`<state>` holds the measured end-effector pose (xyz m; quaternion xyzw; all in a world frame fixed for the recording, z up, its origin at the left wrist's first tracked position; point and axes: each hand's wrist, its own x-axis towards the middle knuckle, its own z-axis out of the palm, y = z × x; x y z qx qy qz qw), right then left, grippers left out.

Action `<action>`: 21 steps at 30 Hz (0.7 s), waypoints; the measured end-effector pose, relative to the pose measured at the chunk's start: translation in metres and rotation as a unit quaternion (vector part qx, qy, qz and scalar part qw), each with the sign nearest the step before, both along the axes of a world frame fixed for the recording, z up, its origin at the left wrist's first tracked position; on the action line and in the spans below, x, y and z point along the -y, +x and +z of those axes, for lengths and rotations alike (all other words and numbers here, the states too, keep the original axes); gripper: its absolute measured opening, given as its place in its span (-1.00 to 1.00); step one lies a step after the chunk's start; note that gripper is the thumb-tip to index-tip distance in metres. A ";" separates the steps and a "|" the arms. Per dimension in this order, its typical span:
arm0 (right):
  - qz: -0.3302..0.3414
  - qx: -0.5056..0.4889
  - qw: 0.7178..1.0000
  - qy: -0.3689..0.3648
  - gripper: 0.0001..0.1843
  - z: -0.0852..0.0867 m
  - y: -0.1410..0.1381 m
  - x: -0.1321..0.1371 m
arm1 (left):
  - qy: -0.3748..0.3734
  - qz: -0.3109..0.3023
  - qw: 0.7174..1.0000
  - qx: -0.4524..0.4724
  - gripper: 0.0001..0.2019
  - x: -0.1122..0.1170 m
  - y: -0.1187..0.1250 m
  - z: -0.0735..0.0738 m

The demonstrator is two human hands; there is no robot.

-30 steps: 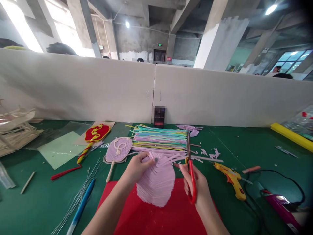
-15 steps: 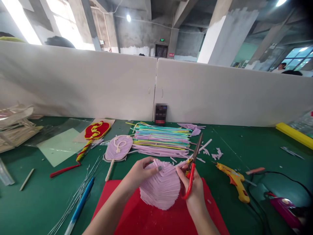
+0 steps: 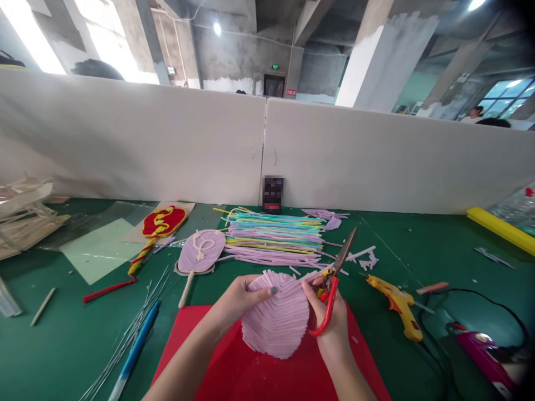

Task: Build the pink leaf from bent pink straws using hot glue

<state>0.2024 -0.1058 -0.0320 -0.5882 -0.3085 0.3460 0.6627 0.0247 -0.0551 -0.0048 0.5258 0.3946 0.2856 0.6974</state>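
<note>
My left hand (image 3: pixel 238 303) grips the top left edge of a lilac leaf-shaped piece (image 3: pixel 276 323) made of glued strips, held over a red mat (image 3: pixel 254 373). My right hand (image 3: pixel 330 320) holds red-handled scissors (image 3: pixel 334 278), fingers through the loops, blades pointing up and right beside the leaf's upper right edge. Cut lilac scraps (image 3: pixel 363 257) lie just beyond the blades.
A pile of coloured strips (image 3: pixel 276 236) lies behind the leaf. A yellow glue gun (image 3: pixel 397 306) and a purple tool (image 3: pixel 485 356) with a black cable sit right. Finished lilac fan (image 3: pixel 200 257), red ornament (image 3: pixel 163 221), wires (image 3: pixel 137 323) and a blue stick (image 3: pixel 134 351) lie left. White partition (image 3: pixel 267 150) behind.
The long strip ends sticking out of the leaf's right edge have been cut off. The scissors tilted from upright to leaning right, and the leaf shifted slightly right.
</note>
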 end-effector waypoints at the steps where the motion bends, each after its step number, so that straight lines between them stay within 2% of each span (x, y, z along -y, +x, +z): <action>1: -0.002 0.009 1.000 -0.008 -0.60 0.001 0.001 0.000 | 0.001 0.014 1.000 -0.002 -0.61 0.000 0.000 -0.001; 4: -0.012 0.015 0.999 -0.048 -0.58 0.004 0.001 0.001 | 0.006 0.047 0.999 -0.010 -0.64 -0.002 -0.001 -0.003; 7: 0.010 -0.029 0.997 -0.065 -0.56 0.008 -0.003 0.003 | 0.009 0.065 0.998 -0.013 -0.64 -0.003 -0.002 -0.001; 11: 0.069 -0.094 0.993 -0.001 -0.55 0.016 -0.005 0.009 | -0.013 0.107 0.994 0.017 -0.63 -0.003 -0.003 0.006; 14: 0.152 -0.125 0.980 0.004 -0.51 0.025 0.003 0.019 | -0.048 0.154 0.985 0.055 -0.58 -0.004 -0.007 0.010; 16: 0.214 -0.108 0.970 -0.035 -0.47 0.031 0.014 0.028 | -0.062 0.187 0.977 0.080 -0.55 -0.006 -0.010 0.011; 18: 0.248 -0.050 0.962 -0.101 -0.47 0.036 0.027 0.039 | -0.066 0.215 0.970 0.092 -0.51 -0.008 -0.013 0.011; 21: 0.231 0.049 0.959 -0.159 -0.47 0.040 0.043 0.052 | -0.059 0.241 0.965 0.083 -0.46 -0.009 -0.016 0.014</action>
